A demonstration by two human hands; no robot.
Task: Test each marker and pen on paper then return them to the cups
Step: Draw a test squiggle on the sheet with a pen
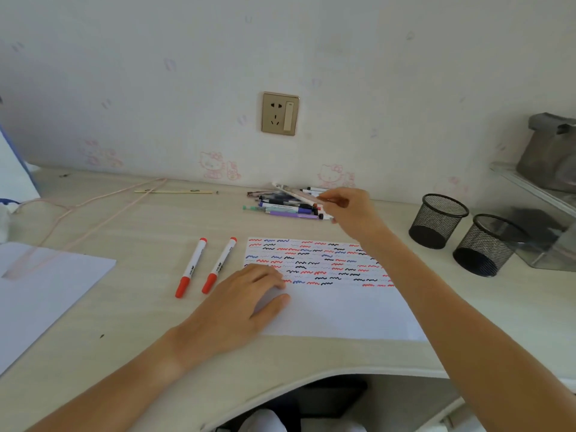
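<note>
Pale and blurred, a pen (pixel 294 193) is pinched in the fingertips of the right hand (pixel 350 213), its barrel slanting up and away to the left of the fingers, lifted above a pile of pens (pixel 286 205) that lies against the wall just beneath and left of those fingers. The right arm reaches forward across the far right part of the test sheet (pixel 327 294), whose upper half is filled with red, blue and black squiggles. The left hand (pixel 243 304) lies flat on the sheet's left edge, fingers relaxed and slightly spread, holding nothing. Just left of its fingers two red-capped markers (pixel 204 266) lie side by side on the wooden desk (pixel 140 313). Well to the right of the right hand stand two black mesh cups (pixel 461 233). A wall socket (pixel 280 113) sits above the pile.
</note>
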